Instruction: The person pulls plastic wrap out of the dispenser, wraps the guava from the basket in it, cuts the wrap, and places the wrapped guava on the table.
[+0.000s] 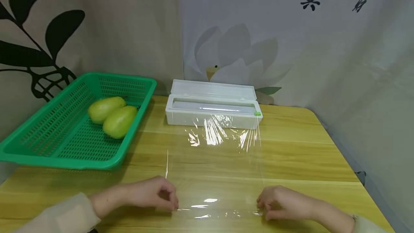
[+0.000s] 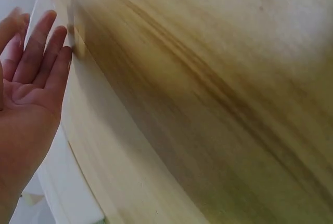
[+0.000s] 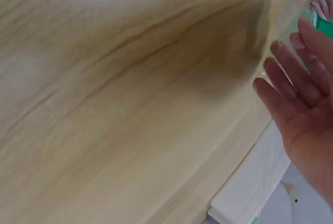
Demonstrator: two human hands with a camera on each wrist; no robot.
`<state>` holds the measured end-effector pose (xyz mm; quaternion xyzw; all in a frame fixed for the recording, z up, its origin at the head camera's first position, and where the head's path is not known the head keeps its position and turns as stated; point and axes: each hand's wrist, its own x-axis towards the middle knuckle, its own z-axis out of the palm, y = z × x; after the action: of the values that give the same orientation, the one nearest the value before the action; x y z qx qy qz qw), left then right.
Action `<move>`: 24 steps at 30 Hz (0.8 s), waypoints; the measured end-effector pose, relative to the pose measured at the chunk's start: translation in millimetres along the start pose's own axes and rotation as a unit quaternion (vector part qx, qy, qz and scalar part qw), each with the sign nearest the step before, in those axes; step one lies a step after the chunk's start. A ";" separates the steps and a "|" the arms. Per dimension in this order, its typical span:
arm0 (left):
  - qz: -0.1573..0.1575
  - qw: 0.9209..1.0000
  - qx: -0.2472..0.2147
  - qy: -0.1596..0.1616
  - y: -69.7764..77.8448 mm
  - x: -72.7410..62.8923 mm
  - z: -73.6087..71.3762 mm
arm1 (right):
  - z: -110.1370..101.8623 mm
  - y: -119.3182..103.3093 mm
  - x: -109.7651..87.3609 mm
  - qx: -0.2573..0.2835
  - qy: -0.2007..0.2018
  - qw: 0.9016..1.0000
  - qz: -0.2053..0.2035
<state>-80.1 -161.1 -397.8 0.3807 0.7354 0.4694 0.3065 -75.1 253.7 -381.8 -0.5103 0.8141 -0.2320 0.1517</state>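
Observation:
A sheet of clear plastic wrap (image 1: 216,168) stretches from a white wrap dispenser box (image 1: 213,118) toward the front of the table. My left hand (image 1: 155,193) pinches the sheet's near left corner between thumb and fingers. At the near right corner, my right hand (image 1: 284,204) pinches the film in the same way. The dispenser's lid (image 1: 213,90) stands raised, with the roll (image 1: 213,107) showing inside. A small green slider (image 1: 257,113) sits at the right end of the box's front edge. In the wrist views the thin film is hard to make out near the fingertips.
To the left on the wooden table (image 1: 300,154) stands a green plastic basket (image 1: 136,132) holding two yellow-green fruits (image 1: 120,121). A printed cloth curtain (image 1: 323,53) hangs behind the table, close to the box and the basket.

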 end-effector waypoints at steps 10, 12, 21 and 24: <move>0.034 0.988 0.146 0.025 0.5 -7.4 5.0 | 8.7 1.8 5.9 -0.147 0.027 0.987 -0.065; 0.039 0.987 0.153 0.027 0.8 -8.9 6.0 | 8.7 1.6 5.2 -0.157 0.025 0.985 -0.065; 0.047 0.995 0.075 0.050 -5.2 -8.7 7.0 | 3.3 -1.9 1.7 -0.115 0.021 0.993 -0.018; 0.051 0.989 0.117 0.071 -6.8 -6.2 9.5 | 6.5 -0.6 3.9 -0.115 0.016 0.993 -0.015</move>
<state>-71.0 -163.9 -407.0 0.4165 0.7850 0.4209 0.1820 -73.2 248.5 -387.0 -0.5330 0.8298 -0.1470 0.0752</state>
